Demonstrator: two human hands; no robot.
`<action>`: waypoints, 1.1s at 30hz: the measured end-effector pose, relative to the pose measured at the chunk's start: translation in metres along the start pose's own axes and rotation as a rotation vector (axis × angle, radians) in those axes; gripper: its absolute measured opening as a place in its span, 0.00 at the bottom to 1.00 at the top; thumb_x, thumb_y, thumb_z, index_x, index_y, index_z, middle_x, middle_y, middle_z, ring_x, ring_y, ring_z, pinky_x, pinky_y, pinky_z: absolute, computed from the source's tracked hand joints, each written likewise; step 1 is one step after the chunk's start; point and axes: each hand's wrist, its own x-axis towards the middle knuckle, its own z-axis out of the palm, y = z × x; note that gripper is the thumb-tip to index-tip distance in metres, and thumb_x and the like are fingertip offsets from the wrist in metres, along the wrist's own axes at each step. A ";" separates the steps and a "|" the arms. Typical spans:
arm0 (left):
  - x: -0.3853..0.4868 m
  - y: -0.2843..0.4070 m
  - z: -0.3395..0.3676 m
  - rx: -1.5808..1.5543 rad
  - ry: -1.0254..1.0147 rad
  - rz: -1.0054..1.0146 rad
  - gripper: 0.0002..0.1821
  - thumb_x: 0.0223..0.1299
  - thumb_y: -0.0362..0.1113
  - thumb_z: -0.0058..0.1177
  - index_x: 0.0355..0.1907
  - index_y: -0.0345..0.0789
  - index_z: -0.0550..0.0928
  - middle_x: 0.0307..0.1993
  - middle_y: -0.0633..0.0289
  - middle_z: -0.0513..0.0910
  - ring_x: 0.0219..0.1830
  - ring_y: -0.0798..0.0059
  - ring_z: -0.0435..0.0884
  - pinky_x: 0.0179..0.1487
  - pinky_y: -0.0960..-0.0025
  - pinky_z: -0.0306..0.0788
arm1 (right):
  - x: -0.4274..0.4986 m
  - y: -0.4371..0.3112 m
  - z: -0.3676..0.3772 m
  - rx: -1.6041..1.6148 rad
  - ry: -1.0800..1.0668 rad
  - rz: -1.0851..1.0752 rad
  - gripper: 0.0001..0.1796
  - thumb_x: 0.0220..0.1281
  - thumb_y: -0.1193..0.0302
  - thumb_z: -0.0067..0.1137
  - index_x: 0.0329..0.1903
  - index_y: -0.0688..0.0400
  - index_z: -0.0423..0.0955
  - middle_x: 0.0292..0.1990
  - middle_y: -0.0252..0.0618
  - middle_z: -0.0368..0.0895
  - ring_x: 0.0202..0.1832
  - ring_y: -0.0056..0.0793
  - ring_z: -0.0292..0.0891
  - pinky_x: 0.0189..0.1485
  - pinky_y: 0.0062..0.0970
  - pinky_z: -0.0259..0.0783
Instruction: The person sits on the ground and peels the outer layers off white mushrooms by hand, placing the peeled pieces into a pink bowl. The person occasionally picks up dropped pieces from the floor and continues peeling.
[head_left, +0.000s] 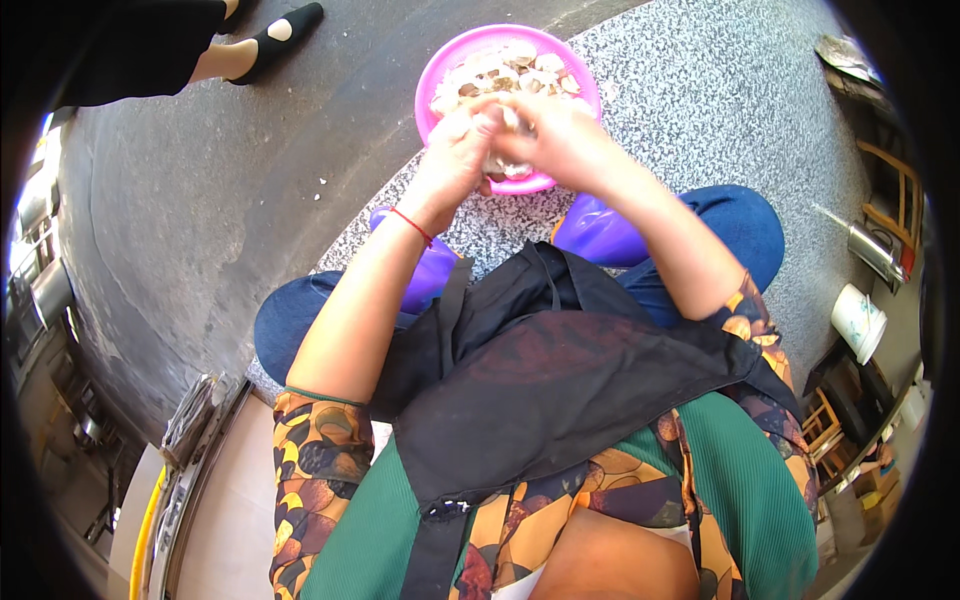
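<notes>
My left hand (459, 150) and my right hand (559, 139) meet over a pink plastic basket (583, 71) on the speckled floor. Between my fingers is a small whitish piece, apparently garlic (511, 118); motion blur hides its exact shape and how the fingertips sit on it. Garlic with papery skins (502, 67) fills much of the basket beyond my hands. More pale skins (514, 171) lie near its closer rim, partly covered by my hands. A red string (411, 226) circles my left wrist.
My knees and purple boots (600, 229) flank the near side of the basket. Another person's foot in a black shoe (281, 41) stands on the dark floor at upper left. A white bucket (859, 322) and a wooden stool (892, 195) are at right.
</notes>
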 end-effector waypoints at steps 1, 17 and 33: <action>-0.002 -0.001 0.001 0.081 -0.035 0.032 0.22 0.66 0.53 0.51 0.53 0.39 0.77 0.35 0.67 0.79 0.29 0.83 0.76 0.27 0.80 0.67 | -0.011 -0.008 0.004 0.055 0.017 -0.109 0.22 0.58 0.58 0.62 0.48 0.62 0.74 0.42 0.49 0.81 0.43 0.39 0.80 0.47 0.34 0.74; 0.018 -0.005 0.022 -0.009 0.029 0.339 0.26 0.64 0.56 0.53 0.47 0.33 0.74 0.38 0.60 0.80 0.35 0.82 0.77 0.35 0.76 0.73 | -0.023 -0.011 -0.010 0.567 0.293 0.044 0.15 0.65 0.64 0.54 0.47 0.60 0.80 0.36 0.41 0.84 0.39 0.29 0.80 0.43 0.28 0.73; 0.024 -0.015 0.017 0.022 -0.068 0.562 0.20 0.69 0.45 0.50 0.54 0.33 0.71 0.46 0.60 0.79 0.47 0.78 0.77 0.51 0.74 0.72 | -0.015 0.009 0.002 1.270 0.205 0.430 0.15 0.70 0.68 0.47 0.45 0.68 0.76 0.33 0.41 0.81 0.31 0.22 0.77 0.36 0.22 0.74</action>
